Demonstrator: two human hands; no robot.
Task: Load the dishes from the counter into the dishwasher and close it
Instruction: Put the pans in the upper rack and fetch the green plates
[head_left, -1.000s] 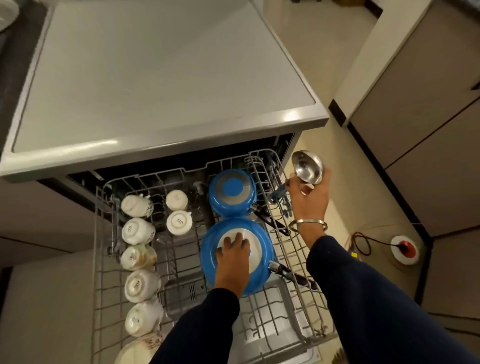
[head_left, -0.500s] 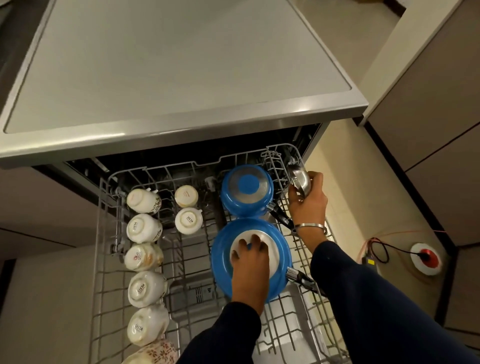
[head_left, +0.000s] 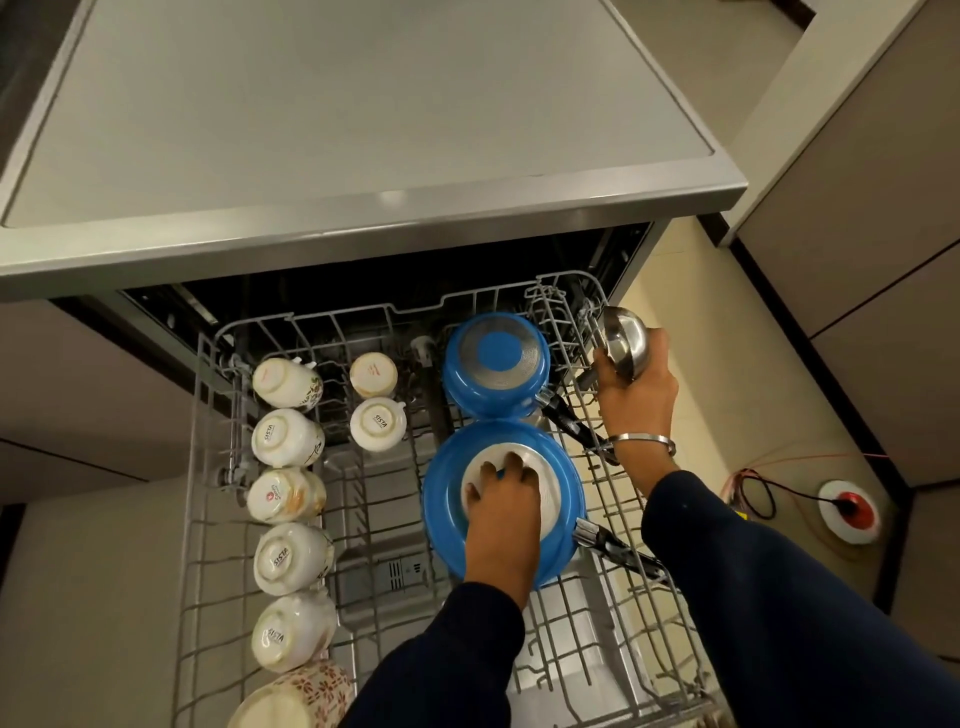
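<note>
The dishwasher's upper wire rack (head_left: 208, 467) is pulled out below the grey counter (head_left: 363, 130). Two blue pans lie upside down in its right half. My left hand (head_left: 501, 499) rests with curled fingers on the base of the nearer, larger blue pan (head_left: 441, 499). The smaller blue pan (head_left: 496, 364) sits behind it, its black handle pointing right. My right hand (head_left: 636, 395) grips a steel ladle (head_left: 623, 340) at the rack's far right corner, bowl against the rack's rim. Several white cups (head_left: 285, 439) stand upside down along the left side.
A flowered cup (head_left: 306, 696) lies at the rack's near left. Beige cabinet fronts (head_left: 857, 218) stand to the right. On the floor at the right sit a red and white round socket (head_left: 852, 512) and a tangle of cables (head_left: 753, 493).
My right hand has brought the ladle from outside the rack down to its far right corner, turning the bowl on its side. My left hand has stayed on the large pan.
</note>
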